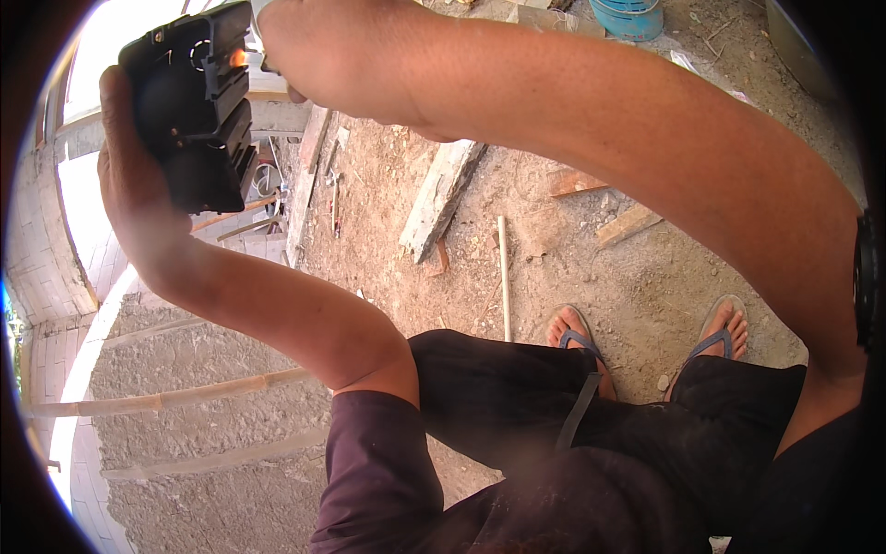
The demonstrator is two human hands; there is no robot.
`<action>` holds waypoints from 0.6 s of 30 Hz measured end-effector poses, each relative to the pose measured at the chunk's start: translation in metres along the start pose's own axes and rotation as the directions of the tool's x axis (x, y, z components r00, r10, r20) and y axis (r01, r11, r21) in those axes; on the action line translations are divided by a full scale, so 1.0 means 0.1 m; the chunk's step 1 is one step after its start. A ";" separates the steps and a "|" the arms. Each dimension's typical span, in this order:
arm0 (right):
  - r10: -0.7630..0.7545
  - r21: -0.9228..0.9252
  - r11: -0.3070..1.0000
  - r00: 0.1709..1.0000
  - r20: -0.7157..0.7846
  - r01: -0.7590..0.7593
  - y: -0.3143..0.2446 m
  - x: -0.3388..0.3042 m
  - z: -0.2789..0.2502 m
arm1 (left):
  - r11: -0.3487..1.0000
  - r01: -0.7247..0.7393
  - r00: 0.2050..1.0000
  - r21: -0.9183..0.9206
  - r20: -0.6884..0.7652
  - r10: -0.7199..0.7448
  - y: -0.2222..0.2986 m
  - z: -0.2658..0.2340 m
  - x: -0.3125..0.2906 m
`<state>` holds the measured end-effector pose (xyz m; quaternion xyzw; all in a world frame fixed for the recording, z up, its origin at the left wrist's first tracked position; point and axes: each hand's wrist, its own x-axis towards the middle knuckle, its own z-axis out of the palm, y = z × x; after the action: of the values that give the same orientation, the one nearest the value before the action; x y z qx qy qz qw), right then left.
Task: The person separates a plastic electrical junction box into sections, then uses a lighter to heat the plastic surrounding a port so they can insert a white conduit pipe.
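Observation:
Up at the left, my left hand (138,185) grips a black plastic electrical box (180,138) by its side, with the thumb along the outer edge. The box is held raised and tilted, with ridged walls and a round knockout mark near its top. Close against its right side, my right hand (318,55) is closed around what looks like a lighter, mostly hidden by the fingers. A small orange flame (238,58) shows between that hand and the box wall.
Below lie a weathered plank (443,198), a thin pale stick (504,277) and wood offcuts (629,224) on bare dirt. A blue bucket (629,17) stands at the far side. At left rises a rough plastered wall (203,379) with a bamboo pole (175,399) across it.

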<state>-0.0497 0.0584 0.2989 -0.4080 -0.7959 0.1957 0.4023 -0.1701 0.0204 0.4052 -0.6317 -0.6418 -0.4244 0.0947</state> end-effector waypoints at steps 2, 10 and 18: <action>-0.023 -0.071 0.997 1.000 0.015 0.024 -0.01 0.03 0.00 | 1.000 -0.023 0.999 0.005 0.027 0.023 -0.02 -0.01 0.02; 0.006 -0.029 1.000 1.000 0.012 -0.006 0.03 0.00 -0.01 | 0.998 -0.031 0.999 -0.048 0.018 0.032 -0.04 0.05 0.03; -0.045 -0.209 0.977 0.999 0.030 0.050 0.04 0.01 -0.04 | 0.999 -0.005 1.000 -0.044 0.018 0.006 -0.01 0.07 0.05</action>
<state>-0.0452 0.0613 0.2992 -0.4266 -0.8265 0.1064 0.3517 -0.1691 0.0291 0.4041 -0.6392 -0.6314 -0.4324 0.0763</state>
